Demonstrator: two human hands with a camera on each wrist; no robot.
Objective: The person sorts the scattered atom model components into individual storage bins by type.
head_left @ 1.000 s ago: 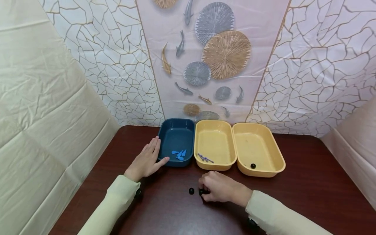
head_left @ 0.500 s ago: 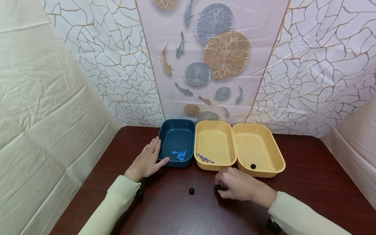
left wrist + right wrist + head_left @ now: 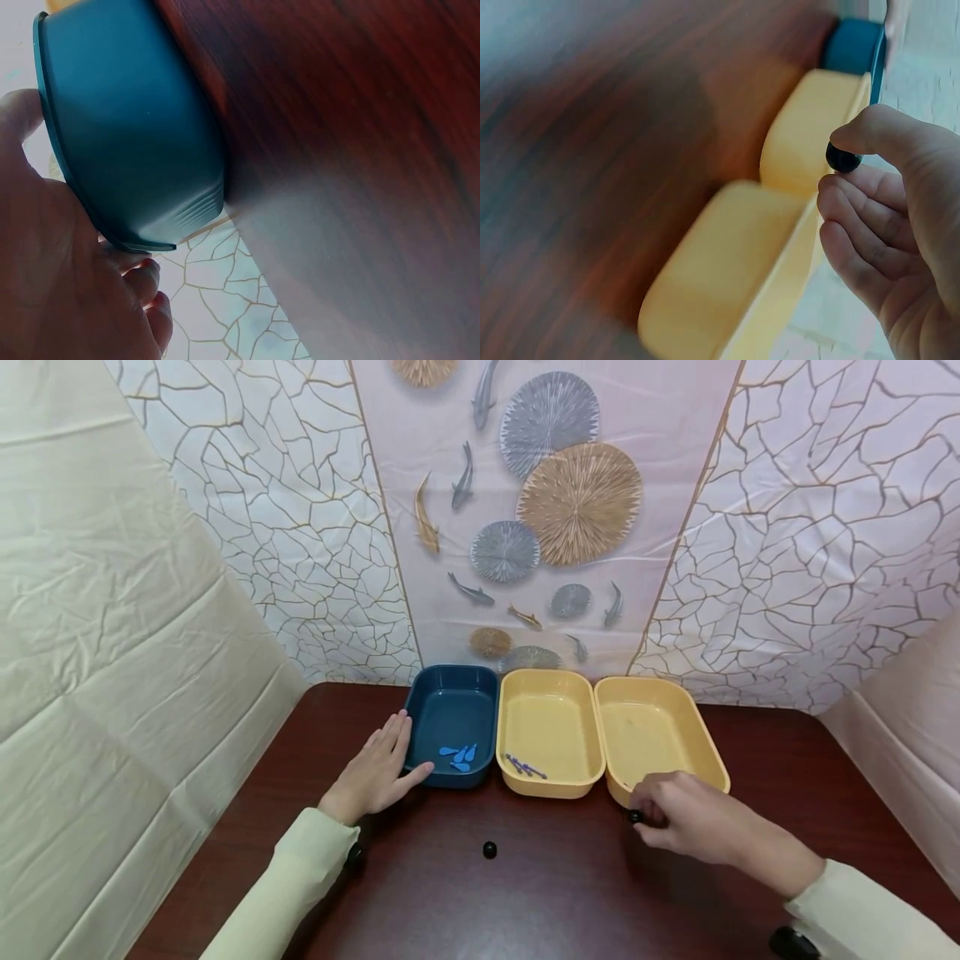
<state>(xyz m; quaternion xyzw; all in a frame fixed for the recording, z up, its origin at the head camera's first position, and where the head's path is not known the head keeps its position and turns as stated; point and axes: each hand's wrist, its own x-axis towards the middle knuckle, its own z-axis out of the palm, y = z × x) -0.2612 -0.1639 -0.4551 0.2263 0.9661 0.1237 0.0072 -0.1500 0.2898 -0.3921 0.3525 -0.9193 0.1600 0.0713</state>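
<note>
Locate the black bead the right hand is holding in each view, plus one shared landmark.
Head: black bead pinched at the right hand fingers, just before the near rim of the right yellow tray.
Left wrist: not in it; only the blue tray and table show.
Right wrist: bead between thumb and forefinger, right of centre, above the yellow trays.
Shared landmark: the blue tray, in all three views.

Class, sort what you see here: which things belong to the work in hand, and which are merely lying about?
In use:
right hand
black bead it pinches
right yellow tray
loose black bead

Lying about:
blue tray under the left hand
middle yellow tray
blue pieces
</note>
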